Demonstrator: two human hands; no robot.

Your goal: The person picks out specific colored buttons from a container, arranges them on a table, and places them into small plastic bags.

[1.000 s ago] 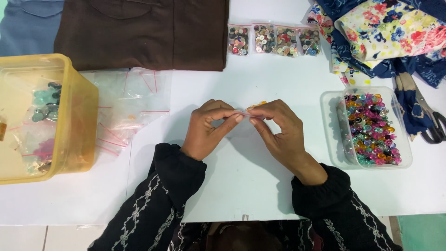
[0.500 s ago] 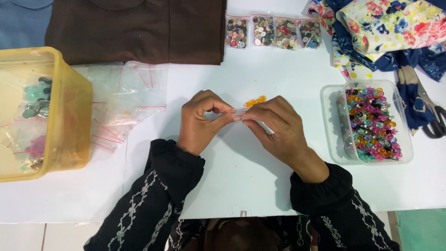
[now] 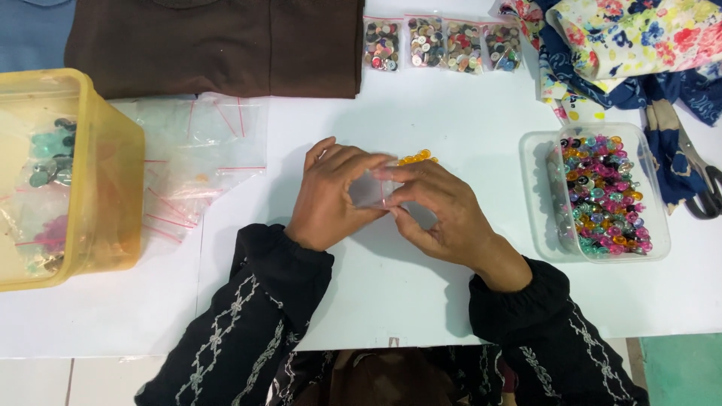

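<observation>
The left hand [image 3: 331,197] and the right hand [image 3: 440,209] meet over the middle of the white tabletop [image 3: 421,301]. Both pinch one small clear zip bag [image 3: 370,189], thin glossy plastic with a red seal line. Each grip is closed on the bag: thumb and fingertips of the left hand press its left edge, and those of the right hand press its right edge. The bag sits between the two hands, just above the tabletop. Whether it holds anything cannot be told.

A small cluster of orange beads [image 3: 417,157] lies on the tabletop just beyond the fingertips; they look round and translucent.

To the right stands a clear rectangular plastic tub [image 3: 535,197], filled with faceted, shiny beads in pink, green, amber and purple. To the left stands a translucent yellow plastic bin [image 3: 113,173] with rounded corners, containing bagged teal and pink items. Between the bin and the left hand lies a loose pile of empty zip bags [image 3: 199,162], clear with red seal lines.

At the far edge, four small bags of mixed buttons [image 3: 442,43] sit in a row. Beside them lies one folded brown cloth [image 3: 218,45], matte, with a blue cloth [image 3: 30,34] at its left. A crumpled floral fabric [image 3: 632,37] occupies the far right corner, with scissors [image 3: 692,173] beside it.

Both sleeves are black with pale embroidered lattice. Pale floor tile shows beneath the near tabletop edge.
</observation>
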